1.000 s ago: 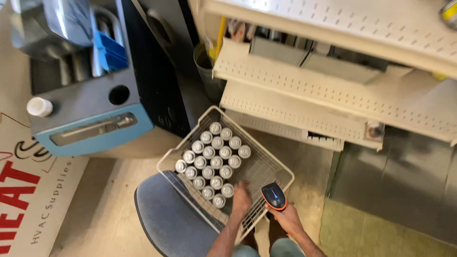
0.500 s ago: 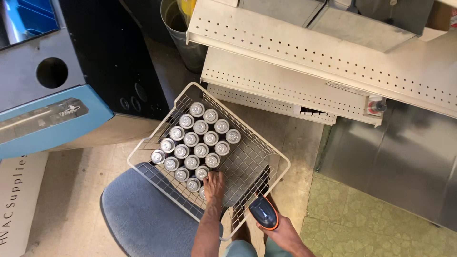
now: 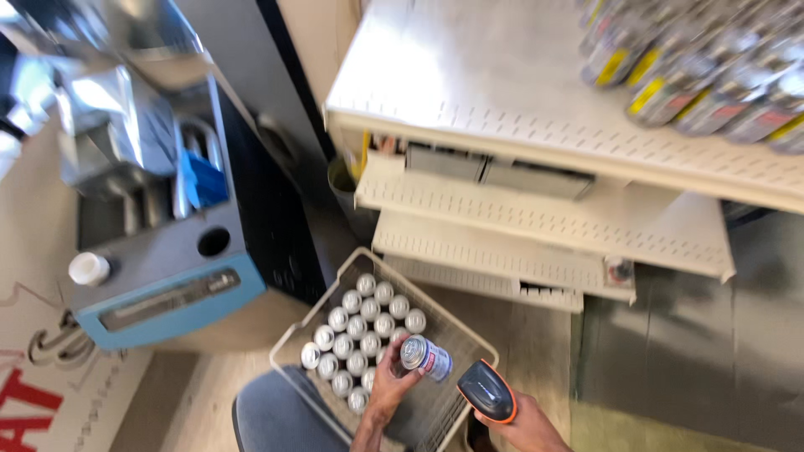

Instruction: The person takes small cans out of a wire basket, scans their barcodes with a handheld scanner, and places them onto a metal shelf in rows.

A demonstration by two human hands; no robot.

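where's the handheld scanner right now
In the head view the handheld scanner sits low and right of centre, gripped in the right hand, just right of the wire basket and the can the left hand holds.

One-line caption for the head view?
Left hand lifts a can from the wire basket; right hand holds a scanner.

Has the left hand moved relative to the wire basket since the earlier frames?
Yes. The left hand, earlier flat on the cans at the near edge of the wire basket, is now raised above them, holding one can lifted out of the rows.
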